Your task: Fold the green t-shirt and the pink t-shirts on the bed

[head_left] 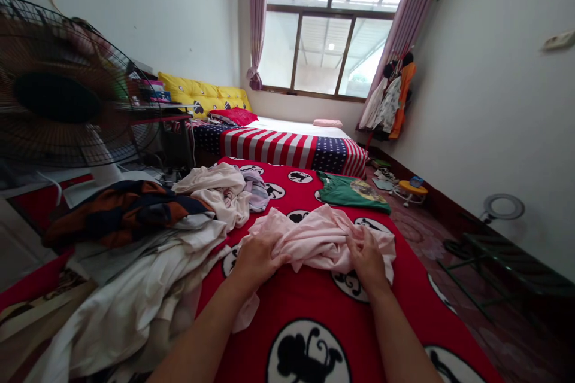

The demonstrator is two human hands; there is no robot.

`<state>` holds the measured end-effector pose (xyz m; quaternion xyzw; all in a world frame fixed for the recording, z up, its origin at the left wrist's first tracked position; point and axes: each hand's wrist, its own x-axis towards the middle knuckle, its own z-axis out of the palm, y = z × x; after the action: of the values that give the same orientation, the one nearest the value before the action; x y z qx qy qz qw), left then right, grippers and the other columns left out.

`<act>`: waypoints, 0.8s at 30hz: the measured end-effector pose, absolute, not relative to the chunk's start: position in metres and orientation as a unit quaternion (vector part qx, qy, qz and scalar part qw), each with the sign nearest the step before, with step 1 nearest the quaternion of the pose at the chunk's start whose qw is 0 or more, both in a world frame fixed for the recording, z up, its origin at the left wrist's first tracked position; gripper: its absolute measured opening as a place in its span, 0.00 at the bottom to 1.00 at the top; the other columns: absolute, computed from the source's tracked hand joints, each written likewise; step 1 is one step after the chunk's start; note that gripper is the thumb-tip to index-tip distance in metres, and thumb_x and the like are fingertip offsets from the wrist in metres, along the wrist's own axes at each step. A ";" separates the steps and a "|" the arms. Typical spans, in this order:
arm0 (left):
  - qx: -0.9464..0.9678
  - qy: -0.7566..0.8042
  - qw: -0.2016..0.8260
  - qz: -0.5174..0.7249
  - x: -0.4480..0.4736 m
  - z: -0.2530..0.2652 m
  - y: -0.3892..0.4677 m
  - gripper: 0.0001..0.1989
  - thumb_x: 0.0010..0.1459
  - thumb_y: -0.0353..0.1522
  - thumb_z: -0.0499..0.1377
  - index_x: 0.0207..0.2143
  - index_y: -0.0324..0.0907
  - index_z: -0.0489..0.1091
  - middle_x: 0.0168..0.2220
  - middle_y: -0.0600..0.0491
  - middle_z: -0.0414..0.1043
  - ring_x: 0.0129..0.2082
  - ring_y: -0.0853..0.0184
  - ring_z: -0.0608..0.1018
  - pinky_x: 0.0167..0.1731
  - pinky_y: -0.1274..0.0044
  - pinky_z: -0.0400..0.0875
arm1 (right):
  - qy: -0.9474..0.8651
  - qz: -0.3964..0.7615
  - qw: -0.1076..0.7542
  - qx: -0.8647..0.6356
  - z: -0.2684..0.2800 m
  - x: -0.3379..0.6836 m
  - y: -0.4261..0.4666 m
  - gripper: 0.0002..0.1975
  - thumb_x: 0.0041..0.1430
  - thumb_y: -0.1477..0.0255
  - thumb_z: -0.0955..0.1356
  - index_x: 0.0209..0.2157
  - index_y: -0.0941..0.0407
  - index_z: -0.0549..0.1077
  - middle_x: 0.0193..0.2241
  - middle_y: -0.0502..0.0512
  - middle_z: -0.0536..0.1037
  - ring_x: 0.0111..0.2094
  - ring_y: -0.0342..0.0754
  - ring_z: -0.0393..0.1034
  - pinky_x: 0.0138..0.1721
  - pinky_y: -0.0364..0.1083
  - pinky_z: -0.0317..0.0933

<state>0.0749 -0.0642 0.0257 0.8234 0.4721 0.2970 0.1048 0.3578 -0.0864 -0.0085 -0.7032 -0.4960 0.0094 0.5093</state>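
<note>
A crumpled light pink garment (pixel 317 236) lies bunched across the red cover with monkey prints (pixel 287 302). My left hand (pixel 257 260) grips its left part, thumb pointing inward. At the other end, the fingers of my right hand (pixel 369 260) are closed on the cloth. Folds hide some of my fingertips, and the garment's exact kind does not show. Just beyond it, a green T-shirt (pixel 348 191) with a printed front is laid flat.
To the left are heaped clothes, among them a cream garment (pixel 220 191), an orange and navy one (pixel 135 209) and white cloth (pixel 148 293). A fan (pixel 58 96) stands behind them. Farther off is a bed with a striped, starred cover (pixel 269 146). A yellow stool (pixel 412 187) sits at right.
</note>
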 end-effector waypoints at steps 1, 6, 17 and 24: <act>0.836 0.464 0.090 0.279 0.076 0.027 -0.066 0.08 0.53 0.36 0.64 0.36 0.46 0.76 0.36 0.50 0.78 0.39 0.57 0.77 0.40 0.70 0.66 | -0.503 -0.003 0.507 -0.699 -0.004 0.356 -0.089 0.32 0.53 0.57 0.65 0.54 0.63 0.68 0.53 0.72 0.70 0.56 0.64 0.63 0.56 0.62 0.57; 0.887 0.337 0.053 0.312 0.086 0.035 -0.076 0.04 0.57 0.31 0.61 0.34 0.46 0.76 0.33 0.53 0.75 0.38 0.62 0.75 0.42 0.70 0.61 | -0.673 0.060 0.475 -0.564 0.030 0.313 -0.107 0.33 0.51 0.73 0.67 0.60 0.47 0.64 0.62 0.57 0.63 0.50 0.54 0.68 0.50 0.54 0.64; 0.739 0.386 0.105 0.542 0.074 0.036 -0.064 0.12 0.66 0.36 0.53 0.46 0.44 0.74 0.46 0.49 0.75 0.49 0.60 0.73 0.52 0.68 0.64 | -0.347 0.300 0.743 -0.488 0.048 0.308 -0.112 0.14 0.49 0.58 0.72 0.30 0.55 0.76 0.24 0.49 0.76 0.28 0.48 0.69 0.33 0.47 0.64; 0.711 0.483 0.204 0.468 0.084 0.004 -0.050 0.34 0.50 0.28 0.63 0.61 0.39 0.61 0.60 0.40 0.62 0.61 0.53 0.66 0.60 0.63 0.61 | -0.301 0.327 0.761 -0.473 0.030 0.335 -0.117 0.24 0.44 0.45 0.70 0.25 0.52 0.71 0.21 0.50 0.74 0.22 0.49 0.69 0.27 0.50 0.68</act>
<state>0.0837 -0.0501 0.0035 0.7114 0.4828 0.4680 0.2043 0.3345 -0.1171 0.0305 -0.4730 -0.3005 0.3273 0.7608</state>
